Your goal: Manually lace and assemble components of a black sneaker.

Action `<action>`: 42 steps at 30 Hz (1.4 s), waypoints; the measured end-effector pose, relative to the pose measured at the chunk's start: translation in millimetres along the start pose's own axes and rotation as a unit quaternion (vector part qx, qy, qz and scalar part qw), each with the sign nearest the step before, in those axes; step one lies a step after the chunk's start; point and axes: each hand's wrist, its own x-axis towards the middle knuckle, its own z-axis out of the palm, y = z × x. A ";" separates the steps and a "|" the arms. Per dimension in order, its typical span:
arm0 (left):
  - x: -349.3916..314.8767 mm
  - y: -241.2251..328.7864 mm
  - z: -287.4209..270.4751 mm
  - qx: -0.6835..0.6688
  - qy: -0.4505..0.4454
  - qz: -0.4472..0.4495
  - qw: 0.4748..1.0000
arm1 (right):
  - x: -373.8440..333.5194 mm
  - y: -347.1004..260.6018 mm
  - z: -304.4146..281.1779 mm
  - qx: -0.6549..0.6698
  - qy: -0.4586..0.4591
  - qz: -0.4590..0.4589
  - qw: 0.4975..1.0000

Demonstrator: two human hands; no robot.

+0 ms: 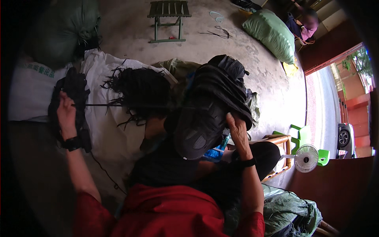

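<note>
Across my lap lies a bulky black fabric piece with mesh panels (197, 136), bag-like in shape, its folds stacked toward the far end. My right hand (237, 127) is closed on its right edge, thumb on top. Out to the left, my left hand (66, 114) pinches the end of a thin black cord or strap (104, 105), which runs taut and level toward the black piece. Where it meets the piece is too dark to make out. Beneath the cord, a heap of loose black straps (138, 89) rests on white sheeting (96, 73).
Dark fabric (71, 89) lies by my left hand. Beyond stand a folding stool (169, 21) and a stuffed green sack (270, 33); a person (306, 27) sits behind it. To my right are a small white fan (306, 158), a bamboo-framed stand (286, 154) and a green chair (303, 136).
</note>
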 end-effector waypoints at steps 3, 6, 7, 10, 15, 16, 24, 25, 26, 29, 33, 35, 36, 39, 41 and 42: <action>-25.9 -91.1 69.0 0.255 0.038 0.012 0.966 | -4.6 -9.8 -1.2 0.031 -0.006 0.001 1.000; -69.7 -185.3 156.8 0.371 -0.091 -0.103 0.918 | -8.6 -18.5 3.0 0.180 0.007 0.095 0.979; -82.5 -214.1 189.0 0.451 -0.110 -0.130 0.876 | -8.2 -15.4 5.1 0.179 0.010 0.095 0.979; -105.8 -281.8 237.3 0.475 -0.313 -0.105 0.816 | -2.7 -4.6 9.6 0.324 -0.008 0.081 0.942; -115.8 -350.3 256.6 0.565 -0.526 0.241 0.589 | -1.5 1.2 4.4 0.311 -0.034 0.096 0.945; -117.0 -352.4 257.3 0.585 -0.548 0.251 0.542 | -1.9 1.5 3.4 0.313 -0.034 0.097 0.944; -112.0 -332.4 257.9 0.687 -0.555 0.268 0.385 | -5.4 8.8 2.4 0.275 -0.023 0.063 0.959; -113.3 -330.6 261.6 0.688 -0.556 0.268 0.382 | -5.0 7.4 3.4 0.278 -0.022 0.063 0.958; -115.1 -331.4 266.9 0.697 -0.544 0.303 0.355 | -4.3 6.0 4.0 0.284 -0.022 0.073 0.956; -127.1 -333.3 283.5 0.729 -0.525 0.329 0.291 | -6.6 6.0 5.9 0.293 -0.021 0.068 0.954; -132.4 -333.9 285.8 0.751 -0.518 0.343 0.225 | -9.4 -1.4 7.0 0.280 -0.011 0.075 0.957; -134.8 -338.3 285.3 0.742 -0.522 0.345 0.242 | -8.6 -2.6 5.6 0.280 -0.025 0.067 0.957; -136.2 -339.4 287.2 0.742 -0.523 0.344 0.239 | -6.9 -2.9 5.6 0.282 -0.022 0.053 0.958; -136.5 -344.8 287.4 0.728 -0.566 0.326 0.209 | -9.6 3.3 9.1 0.277 -0.017 0.066 0.959; -122.8 -348.7 274.2 0.688 -0.571 0.231 0.384 | -8.8 -3.9 8.7 0.279 -0.023 0.068 0.958; -118.6 -345.9 272.2 0.680 -0.570 0.159 0.434 | -8.8 -5.6 7.2 0.279 -0.027 0.071 0.957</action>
